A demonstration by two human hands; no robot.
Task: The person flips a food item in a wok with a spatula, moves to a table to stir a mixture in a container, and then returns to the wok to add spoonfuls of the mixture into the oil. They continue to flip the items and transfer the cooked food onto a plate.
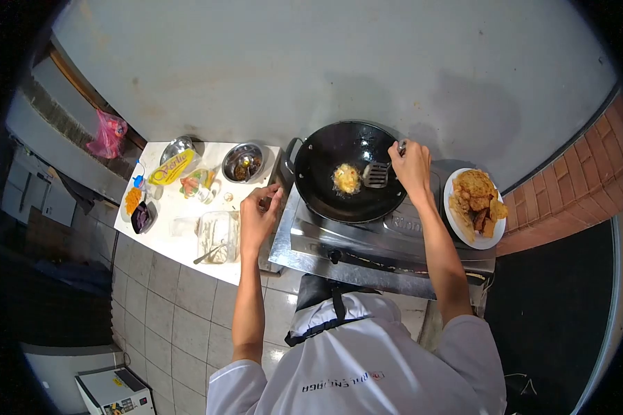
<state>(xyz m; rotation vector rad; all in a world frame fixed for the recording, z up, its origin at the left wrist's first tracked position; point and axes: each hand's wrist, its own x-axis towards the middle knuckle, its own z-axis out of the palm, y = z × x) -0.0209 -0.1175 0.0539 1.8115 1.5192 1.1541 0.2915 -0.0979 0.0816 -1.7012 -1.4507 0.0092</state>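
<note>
My right hand (412, 168) is closed round the handle of a slotted spatula (376, 175). Its metal blade is inside a black wok (318, 145) on the stove, just right of a small golden fritter (347, 179) with bubbling oil around it. Left of the wok, my left hand (258, 214) hovers near the edge of the white table, fingers curled in; what they hold, if anything, I cannot tell. Below and left of that hand is a clear plastic container (218, 235) with pale batter residue and a spoon (208, 255) in it.
A white plate (457, 225) of fried food stands right of the wok. On the white table (169, 243) are a metal bowl (237, 153) with dark contents, a yellow packet (174, 168) and a dark purple bowl (141, 218). The grey wall (256, 62) rises behind the stove (339, 235).
</note>
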